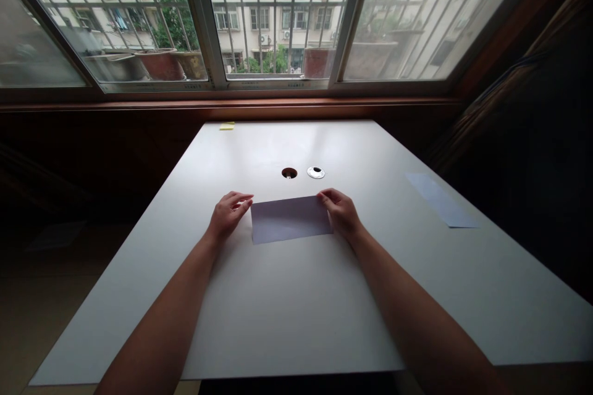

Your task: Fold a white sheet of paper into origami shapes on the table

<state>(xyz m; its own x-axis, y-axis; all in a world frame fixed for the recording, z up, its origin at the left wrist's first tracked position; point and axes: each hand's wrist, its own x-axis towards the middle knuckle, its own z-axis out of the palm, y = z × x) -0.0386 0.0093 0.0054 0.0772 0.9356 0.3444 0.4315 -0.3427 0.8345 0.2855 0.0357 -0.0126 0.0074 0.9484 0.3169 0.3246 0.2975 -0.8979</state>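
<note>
A pale, oblong piece of paper [290, 219] lies flat on the white table [287, 315], a little beyond its middle. My left hand [228, 214] rests at the paper's left edge, fingers curled, with the fingertips touching its upper left corner. My right hand [340, 212] sits at the right edge and its fingertips pinch or press the upper right corner. Both forearms reach in from the near edge of the table.
Behind the paper are a round cable hole [289, 173] and a loose round cap [315, 172]. Another pale sheet [441, 200] lies at the right side. A small yellow note pad [227, 126] sits at the far edge, below a barred window [278, 12].
</note>
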